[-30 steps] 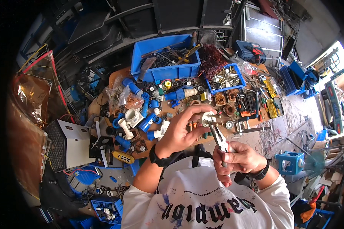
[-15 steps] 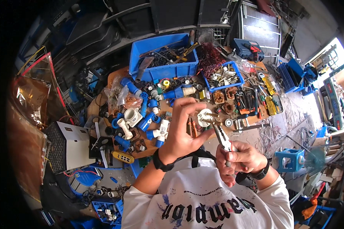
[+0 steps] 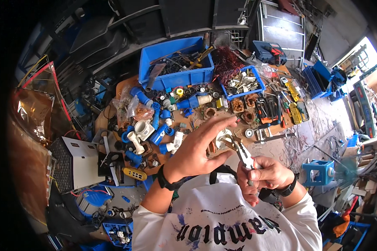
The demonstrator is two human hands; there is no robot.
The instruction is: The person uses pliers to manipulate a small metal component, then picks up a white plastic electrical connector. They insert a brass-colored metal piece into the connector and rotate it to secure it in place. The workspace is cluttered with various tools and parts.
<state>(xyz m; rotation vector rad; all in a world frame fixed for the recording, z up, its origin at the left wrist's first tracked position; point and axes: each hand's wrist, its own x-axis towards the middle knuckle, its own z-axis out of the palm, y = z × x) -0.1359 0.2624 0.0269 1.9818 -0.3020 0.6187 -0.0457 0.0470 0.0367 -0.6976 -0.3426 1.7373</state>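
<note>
My right hand (image 3: 266, 173) is closed round the handles of a pair of pliers (image 3: 246, 159), their jaws pointing up and left. At the jaws is a white round plastic disc (image 3: 223, 138) with brass-coloured pins (image 3: 231, 141); the jaws appear to grip a pin. My left hand (image 3: 192, 152) is just left of the disc. Its thumb and fingers are spread apart, with a gap between them and the disc. Part of the disc's left edge is behind the left hand.
Beyond the hands, a cluttered workbench holds blue and white pipe-like fittings (image 3: 144, 129), a large blue crate (image 3: 178, 77) of tools and a smaller blue tray (image 3: 259, 90) of metal parts. Hand tools (image 3: 269, 109) lie at the right. A yellow power strip (image 3: 134, 173) sits at the near left.
My left hand's fingers have opened wider and moved off the disc. The disc has dropped slightly towards me with the pliers, which have tilted a little. My right hand keeps its grip.
</note>
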